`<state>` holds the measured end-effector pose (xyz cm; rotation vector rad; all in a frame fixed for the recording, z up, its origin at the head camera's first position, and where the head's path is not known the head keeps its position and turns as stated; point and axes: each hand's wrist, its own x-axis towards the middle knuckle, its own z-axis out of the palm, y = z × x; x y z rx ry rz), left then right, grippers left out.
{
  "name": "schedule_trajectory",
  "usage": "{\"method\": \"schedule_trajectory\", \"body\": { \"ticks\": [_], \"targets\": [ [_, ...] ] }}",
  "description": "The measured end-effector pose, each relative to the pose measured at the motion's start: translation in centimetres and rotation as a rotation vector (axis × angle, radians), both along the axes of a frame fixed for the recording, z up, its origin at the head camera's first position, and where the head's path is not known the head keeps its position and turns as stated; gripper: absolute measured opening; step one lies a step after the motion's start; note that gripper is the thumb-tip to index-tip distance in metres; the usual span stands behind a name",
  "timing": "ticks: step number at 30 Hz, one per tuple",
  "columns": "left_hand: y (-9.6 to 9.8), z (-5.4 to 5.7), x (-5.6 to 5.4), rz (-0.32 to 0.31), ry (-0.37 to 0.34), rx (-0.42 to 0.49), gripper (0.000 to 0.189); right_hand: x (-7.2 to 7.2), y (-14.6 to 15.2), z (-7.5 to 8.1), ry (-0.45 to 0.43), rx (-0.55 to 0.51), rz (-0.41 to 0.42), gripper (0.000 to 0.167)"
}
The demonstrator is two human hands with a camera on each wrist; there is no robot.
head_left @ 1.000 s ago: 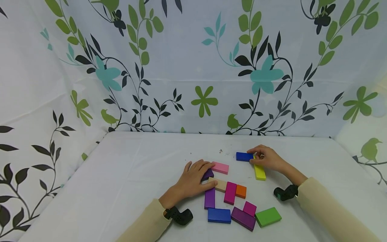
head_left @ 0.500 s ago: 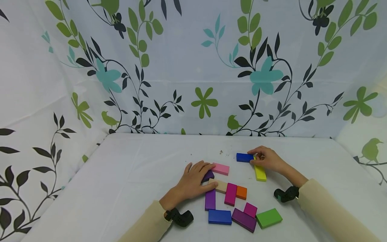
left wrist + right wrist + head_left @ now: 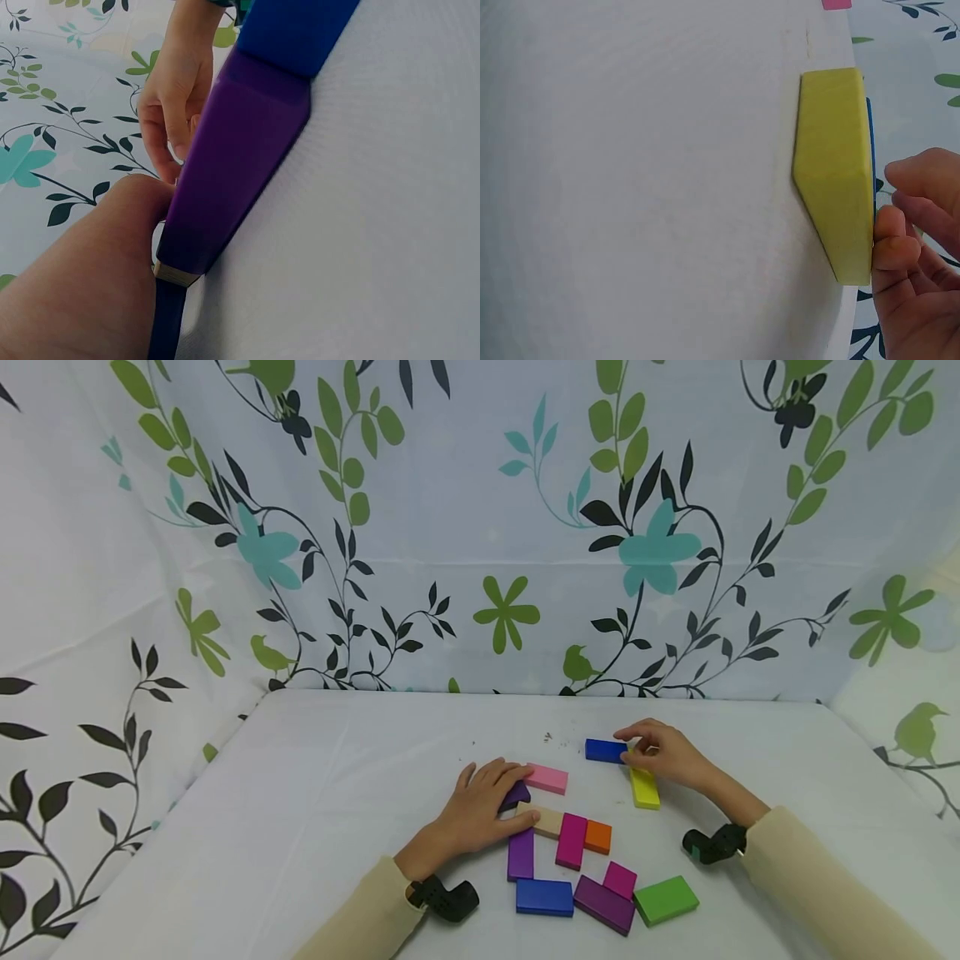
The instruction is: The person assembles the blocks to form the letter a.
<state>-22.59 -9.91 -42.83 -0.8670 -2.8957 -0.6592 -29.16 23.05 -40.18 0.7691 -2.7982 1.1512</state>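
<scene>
My left hand (image 3: 525,792) lies over a dark purple block (image 3: 516,794), fingers curled on its far side and thumb against a tan block (image 3: 547,820). A pink block (image 3: 547,778) sits just beyond the fingertips. In the left wrist view, my thumb (image 3: 90,270) meets the end of a long purple block (image 3: 232,172). My right hand (image 3: 626,747) pinches the far end of a yellow block (image 3: 644,788), next to a blue block (image 3: 604,750). In the right wrist view, curled fingers (image 3: 896,247) touch the corner of the yellow block (image 3: 836,172).
More blocks lie flat near the table's front: purple (image 3: 520,853), magenta (image 3: 571,840), orange (image 3: 597,837), blue (image 3: 544,897), dark purple (image 3: 603,903), small magenta (image 3: 620,878) and green (image 3: 666,899). Floral cloth walls (image 3: 480,527) stand behind and on both sides of the white table (image 3: 337,777).
</scene>
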Motion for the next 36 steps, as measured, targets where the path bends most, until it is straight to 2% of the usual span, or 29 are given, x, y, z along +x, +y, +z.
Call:
{"method": "schedule_trajectory", "body": {
  "ticks": [9,15,20,28,33,36],
  "targets": [
    [-0.1,0.2,0.0,-0.004,0.014,0.009,0.066,0.3,-0.4,0.3,0.031,-0.025,0.010,0.028],
    [-0.3,0.2,-0.1,-0.006,0.019,0.012,0.067,0.7,-1.2,0.8,0.071,-0.044,0.085,0.025],
    [-0.3,0.1,0.0,-0.007,0.009,0.018,0.066,1.2,-2.1,1.1,0.067,-0.057,0.144,0.024],
    [-0.2,0.1,0.1,-0.002,-0.005,0.010,0.067,1.5,-3.4,1.1,-0.002,-0.056,0.253,0.024],
    [-0.1,0.2,0.2,0.000,-0.015,0.005,0.067,1.5,-4.1,1.1,-0.060,-0.014,0.317,0.026],
    [-0.1,0.3,0.2,0.000,-0.012,0.001,0.068,1.7,-4.6,1.3,-0.084,0.023,0.326,0.027]
  ]
}}
